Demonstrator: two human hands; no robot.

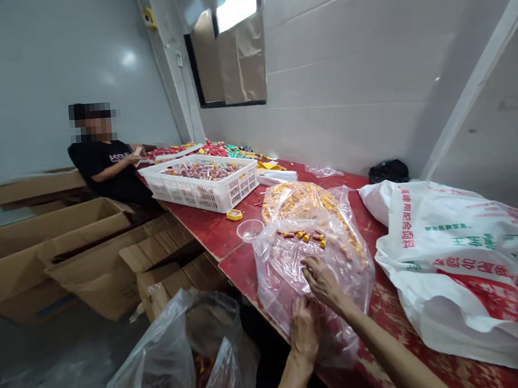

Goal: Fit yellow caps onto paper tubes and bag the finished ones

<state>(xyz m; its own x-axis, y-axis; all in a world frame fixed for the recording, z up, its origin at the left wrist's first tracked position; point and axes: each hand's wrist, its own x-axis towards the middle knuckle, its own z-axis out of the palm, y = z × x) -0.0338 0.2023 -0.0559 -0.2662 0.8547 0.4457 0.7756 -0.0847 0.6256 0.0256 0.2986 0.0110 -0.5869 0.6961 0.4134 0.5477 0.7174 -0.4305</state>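
A big clear plastic bag (290, 257) lies on the red table (208, 227), holding several small orange and yellow pieces (304, 205) at its far end. My right hand (322, 281) rests on the bag's near part, fingers spread and pressing the film. My left hand (304, 330) grips the bag's near edge at the table's front. Both hands touch the same bag, close together.
A white woven sack (463, 262) with red and green print lies to the right. A white slotted crate (205, 183) of colourful pieces stands further back, with a small clear cup (249, 229) and a yellow item (234, 214) near it. A seated person (106, 163) works at the far end. Cardboard boxes (67, 249) and another plastic bag (182, 359) stand on the left.
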